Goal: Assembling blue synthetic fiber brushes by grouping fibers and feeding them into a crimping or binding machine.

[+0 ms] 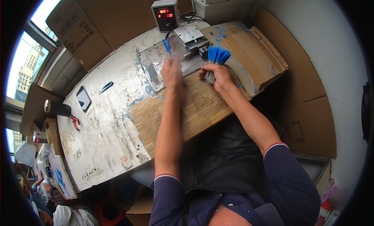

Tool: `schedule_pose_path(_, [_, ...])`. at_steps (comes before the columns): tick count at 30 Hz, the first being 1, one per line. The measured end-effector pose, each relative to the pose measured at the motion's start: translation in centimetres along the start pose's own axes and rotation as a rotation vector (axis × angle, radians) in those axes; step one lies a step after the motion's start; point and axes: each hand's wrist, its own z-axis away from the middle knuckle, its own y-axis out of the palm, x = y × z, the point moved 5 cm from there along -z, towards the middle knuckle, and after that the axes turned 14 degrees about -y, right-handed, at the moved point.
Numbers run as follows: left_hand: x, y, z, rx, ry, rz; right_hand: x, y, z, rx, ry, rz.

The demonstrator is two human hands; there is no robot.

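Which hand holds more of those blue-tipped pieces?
The right hand: its blue-tipped bunch is thick and crowded, while the left hand holds only a few blue-tipped pieces.

Eleven o'clock: my left hand (pixel 172 73) blurred. One o'clock: my right hand (pixel 220 75) partly hides the bundle (pixel 218 54). Between seven and eight: co-worker (pixel 67 217) cut off.

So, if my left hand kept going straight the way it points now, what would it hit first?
Led by the blue-tipped pieces it holds, your left hand would probably meet the display box or the dark cable before it; height is unclear.
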Motion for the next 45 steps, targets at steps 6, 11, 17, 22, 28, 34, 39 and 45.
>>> schedule_pose_path(6, [0.3,0.6,0.2,0.046,-0.081,-0.187,1.3,0.0,-0.4,0.084,-0.089,0.129])
schedule_pose_path(11, [1.6,2.4,0.4,0.098,-0.038,-0.274,1.6,1.4,0.0,0.216,-0.253,0.272])
schedule_pose_path(17, [-0.9,1.2,1.3,-0.233,0.311,-0.461,1.5,0.0,-1.8,0.009,-0.052,0.268])
schedule_pose_path(22, [-2.3,0.0,2.6,-0.454,0.372,-0.507,1.8,0.0,-3.9,-0.027,-0.064,0.386])
schedule_pose_path(28, [-2.2,-0.7,2.4,-0.503,0.382,-0.503,1.6,-0.1,-4.9,-0.084,-0.095,0.445])
schedule_pose_path(34, [-2.2,-0.8,2.4,-0.585,0.540,-0.635,1.6,-0.1,-5.2,-0.093,-0.084,0.458])
schedule_pose_path(39, [-1.5,-0.3,2.0,-0.565,0.612,-0.860,1.4,-0.1,-4.8,-0.063,-0.015,0.401])
schedule_pose_path(45, [-0.7,1.0,1.5,-0.371,0.574,-1.018,2.0,-0.2,-3.6,0.029,-0.053,0.285])
